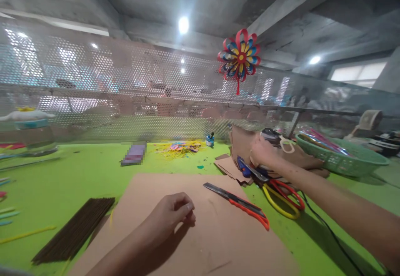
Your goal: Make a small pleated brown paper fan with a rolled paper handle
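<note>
My left hand (179,210) hovers over a large brown paper sheet (200,251), its fingers loosely curled towards the thumb and nothing visible in them. An orange-handled utility knife (237,203) lies on the same sheet, to the right of that hand. Farther off, my right hand (263,150) reaches across the brown paper pieces (239,142), fingers bent; whatever is in its grasp is hidden. Beside its wrist are a blue-handled tool (243,167) and scissors (283,196) with one yellow and one red handle loop. A dark object (270,134) is just behind the right hand.
A bundle of dark brown strips (75,228) lies at left. Yellow scraps (179,147) and a small blue bottle (210,139) are at the back, near a perforated screen (140,101). A green basket (340,155) stands right; a paper flower (240,57) hangs above.
</note>
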Demonstrator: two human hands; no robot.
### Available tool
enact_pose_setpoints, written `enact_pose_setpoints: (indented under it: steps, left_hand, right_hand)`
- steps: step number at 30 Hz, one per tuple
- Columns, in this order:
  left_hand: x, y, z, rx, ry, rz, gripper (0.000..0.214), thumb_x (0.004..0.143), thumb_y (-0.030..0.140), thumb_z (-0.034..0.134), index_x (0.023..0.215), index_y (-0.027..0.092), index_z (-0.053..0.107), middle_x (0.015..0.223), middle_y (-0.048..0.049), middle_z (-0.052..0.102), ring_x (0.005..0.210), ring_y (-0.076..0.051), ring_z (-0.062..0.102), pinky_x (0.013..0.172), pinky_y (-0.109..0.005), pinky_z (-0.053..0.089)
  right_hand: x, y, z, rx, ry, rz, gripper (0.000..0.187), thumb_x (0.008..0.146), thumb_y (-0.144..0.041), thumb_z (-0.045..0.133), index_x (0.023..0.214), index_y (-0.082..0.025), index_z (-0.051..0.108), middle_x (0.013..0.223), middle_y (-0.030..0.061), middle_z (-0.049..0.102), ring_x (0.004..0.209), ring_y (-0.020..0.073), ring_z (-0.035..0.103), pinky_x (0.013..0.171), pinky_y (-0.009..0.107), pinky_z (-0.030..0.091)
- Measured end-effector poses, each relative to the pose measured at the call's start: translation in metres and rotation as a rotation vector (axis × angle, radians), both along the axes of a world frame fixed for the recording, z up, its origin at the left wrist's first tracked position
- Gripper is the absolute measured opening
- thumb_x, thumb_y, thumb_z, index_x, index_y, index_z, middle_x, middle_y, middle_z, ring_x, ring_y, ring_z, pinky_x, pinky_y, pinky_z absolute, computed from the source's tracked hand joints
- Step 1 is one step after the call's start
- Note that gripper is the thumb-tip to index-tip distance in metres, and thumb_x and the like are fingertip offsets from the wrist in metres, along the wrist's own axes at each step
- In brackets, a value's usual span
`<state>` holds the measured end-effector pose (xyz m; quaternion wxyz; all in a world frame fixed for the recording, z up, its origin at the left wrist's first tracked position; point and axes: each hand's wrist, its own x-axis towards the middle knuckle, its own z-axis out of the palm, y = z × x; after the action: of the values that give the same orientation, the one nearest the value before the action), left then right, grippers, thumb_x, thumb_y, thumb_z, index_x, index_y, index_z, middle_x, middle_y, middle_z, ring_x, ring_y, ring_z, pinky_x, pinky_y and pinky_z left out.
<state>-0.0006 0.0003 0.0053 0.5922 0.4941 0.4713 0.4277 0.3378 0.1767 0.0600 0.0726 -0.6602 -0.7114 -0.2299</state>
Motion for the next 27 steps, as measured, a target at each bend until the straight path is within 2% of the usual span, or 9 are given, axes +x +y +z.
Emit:
enact_pose_setpoints:
  steps: [4, 8, 13, 16, 18, 21, 24, 27]
  left_hand:
    - [0.001, 0.001, -0.002, 0.020, 0.023, 0.000, 0.015, 0.076, 0.034, 0.064, 0.072, 0.020, 0.059, 0.072, -0.0020, 0.062, 0.073, -0.016, 0.055, 0.072, -0.027, 0.046]
    - [0.003, 0.002, -0.001, 0.033, 0.063, 0.006, 0.016, 0.075, 0.035, 0.064, 0.071, 0.021, 0.059, 0.071, -0.0015, 0.061, 0.073, -0.017, 0.055, 0.071, -0.027, 0.046]
    - [0.003, 0.001, -0.001, 0.016, 0.031, -0.010, 0.016, 0.075, 0.036, 0.063, 0.073, 0.021, 0.058, 0.072, -0.0007, 0.061, 0.074, -0.016, 0.054, 0.073, -0.026, 0.046]
    - [0.002, 0.000, -0.002, 0.037, 0.042, -0.008, 0.015, 0.075, 0.035, 0.063, 0.073, 0.021, 0.058, 0.072, -0.0010, 0.060, 0.075, -0.017, 0.055, 0.075, -0.028, 0.047]
    - [0.002, 0.001, -0.004, 0.051, 0.047, -0.004, 0.013, 0.075, 0.034, 0.063, 0.072, 0.022, 0.058, 0.071, -0.0009, 0.059, 0.074, -0.017, 0.054, 0.075, -0.029, 0.048]
    - [0.002, -0.001, -0.006, 0.056, 0.046, -0.013, 0.011, 0.075, 0.031, 0.063, 0.074, 0.022, 0.058, 0.072, -0.0006, 0.057, 0.075, -0.017, 0.054, 0.076, -0.028, 0.048]
    - [0.004, -0.006, -0.004, 0.012, 0.005, -0.042, 0.007, 0.075, 0.027, 0.062, 0.078, 0.022, 0.058, 0.079, -0.0001, 0.057, 0.079, -0.016, 0.053, 0.078, -0.027, 0.048]
    - [0.005, -0.009, 0.004, -0.003, 0.058, -0.057, 0.008, 0.076, 0.027, 0.060, 0.079, 0.022, 0.057, 0.085, -0.0004, 0.058, 0.085, -0.016, 0.054, 0.076, -0.026, 0.049]
  right_hand:
    - [0.011, -0.014, -0.016, 0.128, 0.003, -0.152, 0.034, 0.095, -0.032, 0.062, 0.124, -0.016, 0.058, 0.126, 0.0107, 0.060, 0.106, 0.0248, 0.063, 0.087, 0.045, 0.055]
    - [0.019, -0.020, -0.027, 0.139, 0.040, -0.239, 0.033, 0.095, -0.034, 0.061, 0.121, -0.015, 0.060, 0.116, 0.0092, 0.065, 0.096, 0.0216, 0.066, 0.081, 0.041, 0.057]
    - [0.023, -0.011, -0.032, 0.187, 0.141, -0.306, 0.036, 0.096, -0.038, 0.059, 0.124, -0.016, 0.057, 0.116, 0.0087, 0.064, 0.095, 0.0219, 0.066, 0.081, 0.042, 0.057]
    - [0.026, -0.002, -0.029, 0.200, 0.211, -0.298, 0.031, 0.096, -0.035, 0.060, 0.121, -0.016, 0.059, 0.115, 0.0079, 0.065, 0.094, 0.0209, 0.066, 0.080, 0.041, 0.057]
    - [0.025, 0.000, -0.025, 0.203, 0.249, -0.237, 0.027, 0.096, -0.032, 0.060, 0.118, -0.017, 0.061, 0.114, 0.0073, 0.066, 0.093, 0.0198, 0.067, 0.079, 0.039, 0.057]
    - [0.013, -0.007, -0.018, 0.228, 0.276, -0.062, 0.024, 0.096, -0.032, 0.059, 0.115, -0.017, 0.062, 0.113, 0.0069, 0.066, 0.093, 0.0194, 0.066, 0.080, 0.039, 0.057]
    - [-0.011, -0.029, -0.015, 0.243, 0.269, 0.195, 0.021, 0.097, -0.031, 0.057, 0.111, -0.016, 0.063, 0.109, 0.0061, 0.066, 0.095, 0.0199, 0.065, 0.084, 0.041, 0.054]
    - [-0.039, -0.056, -0.023, 0.179, 0.235, 0.477, 0.019, 0.099, -0.024, 0.048, 0.101, -0.017, 0.066, 0.096, 0.0064, 0.067, 0.094, 0.0189, 0.063, 0.086, 0.034, 0.050]
